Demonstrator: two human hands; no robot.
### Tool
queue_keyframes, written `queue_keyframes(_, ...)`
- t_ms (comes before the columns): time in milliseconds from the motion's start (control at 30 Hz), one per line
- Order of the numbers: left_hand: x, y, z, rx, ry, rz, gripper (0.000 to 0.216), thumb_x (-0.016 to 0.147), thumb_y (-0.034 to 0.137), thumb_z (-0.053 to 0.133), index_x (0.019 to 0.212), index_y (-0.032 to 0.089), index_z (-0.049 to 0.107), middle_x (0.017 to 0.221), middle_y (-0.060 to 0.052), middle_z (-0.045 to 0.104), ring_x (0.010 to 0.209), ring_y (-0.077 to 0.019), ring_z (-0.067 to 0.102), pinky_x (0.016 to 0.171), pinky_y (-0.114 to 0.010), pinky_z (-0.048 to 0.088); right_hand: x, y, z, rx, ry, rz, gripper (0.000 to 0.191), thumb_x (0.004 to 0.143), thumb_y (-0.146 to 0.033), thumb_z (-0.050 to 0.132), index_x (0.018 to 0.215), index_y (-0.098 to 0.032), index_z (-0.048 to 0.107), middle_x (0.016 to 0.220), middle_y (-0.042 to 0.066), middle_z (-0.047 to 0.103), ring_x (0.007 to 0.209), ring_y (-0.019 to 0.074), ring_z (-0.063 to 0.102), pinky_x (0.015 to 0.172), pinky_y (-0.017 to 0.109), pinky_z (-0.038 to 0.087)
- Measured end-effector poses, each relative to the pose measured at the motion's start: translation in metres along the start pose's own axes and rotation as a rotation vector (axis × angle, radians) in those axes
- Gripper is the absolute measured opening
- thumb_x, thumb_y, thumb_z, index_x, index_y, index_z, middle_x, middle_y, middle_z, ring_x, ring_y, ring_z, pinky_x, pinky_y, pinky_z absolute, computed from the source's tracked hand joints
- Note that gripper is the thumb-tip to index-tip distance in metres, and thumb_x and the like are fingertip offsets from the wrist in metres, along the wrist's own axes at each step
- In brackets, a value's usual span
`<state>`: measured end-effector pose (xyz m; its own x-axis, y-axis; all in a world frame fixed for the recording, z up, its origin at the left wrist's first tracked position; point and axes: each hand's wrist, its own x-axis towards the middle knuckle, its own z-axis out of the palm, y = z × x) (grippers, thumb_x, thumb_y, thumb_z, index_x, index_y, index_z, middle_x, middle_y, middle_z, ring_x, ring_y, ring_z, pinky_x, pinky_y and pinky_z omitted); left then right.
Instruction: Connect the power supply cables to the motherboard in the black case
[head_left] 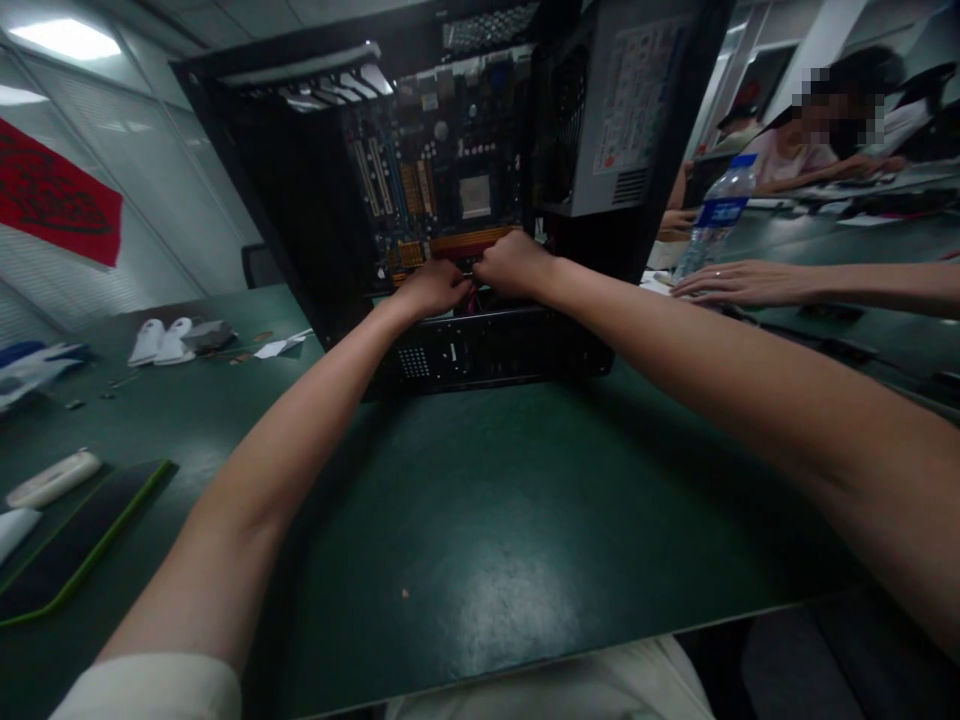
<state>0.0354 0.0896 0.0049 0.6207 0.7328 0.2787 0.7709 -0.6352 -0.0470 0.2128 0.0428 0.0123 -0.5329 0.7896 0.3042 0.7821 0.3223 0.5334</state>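
An open black computer case (pixel 480 350) stands on the green table (pixel 495 520), its inside facing me. My left hand (pixel 433 287) reaches in at the near edge of the motherboard (pixel 450 150), fingers curled in a pinch. Close beside it, my right hand (pixel 516 263) is also closed, knuckles up, by the memory slots. Dark and reddish cables (pixel 472 298) show between the two hands. Whatever the fingertips grip is hidden. A grey power supply (pixel 630 110) sits in the case's upper right.
Another person's hand (pixel 742 283) rests on the table at the right, near a water bottle (pixel 716 215). To the left lie a dark mat (pixel 82 540), a white elongated object (pixel 54 478) and white items (pixel 161 342). More people sit at the back right.
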Motion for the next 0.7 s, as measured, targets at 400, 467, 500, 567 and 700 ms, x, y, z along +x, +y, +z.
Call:
queue_keyframes(400, -0.017, 0.007, -0.018, 0.048, 0.070, -0.052, 0.046, 0.103, 0.048, 0.044, 0.097, 0.018, 0.078, 0.100, -0.013, 0.078, 0.094, -0.0265, 0.070, 0.074, -0.031, 0.044, -0.009, -0.005, -0.019, 0.190, -0.051, 0.171, 0.034, 0.093, -0.011, 0.054, 0.118, -0.003, 0.076, 0.113, 0.029, 0.074, 0.108, 0.0344, 0.072, 0.090, 0.041, 0.053)
queue_keyframes(467, -0.020, 0.007, -0.021, 0.034, 0.134, -0.067, 0.042, 0.104, 0.044, 0.044, 0.096, 0.018, 0.077, 0.097, -0.013, 0.077, 0.092, -0.0263, 0.070, 0.072, -0.031, 0.043, -0.014, -0.004, -0.034, 0.229, -0.046, 0.187, 0.031, 0.092, -0.012, 0.057, 0.114, -0.004, 0.077, 0.108, 0.027, 0.075, 0.105, 0.0324, 0.073, 0.090, 0.038, 0.053)
queue_keyframes(500, -0.021, 0.007, -0.023, 0.016, 0.165, -0.063, 0.041, 0.104, 0.042, 0.044, 0.095, 0.018, 0.076, 0.094, -0.012, 0.077, 0.089, -0.0255, 0.069, 0.071, -0.031, 0.043, -0.018, -0.002, -0.046, 0.250, -0.011, 0.179, 0.029, 0.093, -0.014, 0.058, 0.113, -0.005, 0.078, 0.107, 0.026, 0.075, 0.103, 0.0311, 0.073, 0.089, 0.037, 0.053)
queue_keyframes(567, -0.023, 0.009, -0.030, -0.048, 0.223, -0.032, 0.041, 0.104, 0.041, 0.044, 0.091, 0.017, 0.074, 0.087, -0.010, 0.076, 0.079, -0.0227, 0.067, 0.067, -0.030, 0.040, -0.031, 0.003, -0.078, 0.289, 0.158, 0.139, 0.029, 0.098, -0.019, 0.054, 0.113, -0.009, 0.077, 0.108, 0.022, 0.075, 0.099, 0.0280, 0.073, 0.086, 0.034, 0.054)
queue_keyframes(700, -0.033, 0.030, -0.051, -0.171, 0.086, 0.175, 0.045, 0.102, 0.049, 0.049, 0.083, 0.016, 0.073, 0.071, -0.004, 0.069, 0.064, -0.0168, 0.058, 0.061, -0.028, 0.036, -0.073, 0.024, -0.145, 0.308, 0.604, 0.153, 0.038, 0.109, -0.033, 0.041, 0.114, -0.016, 0.074, 0.095, 0.009, 0.074, 0.089, 0.0212, 0.070, 0.084, 0.033, 0.053)
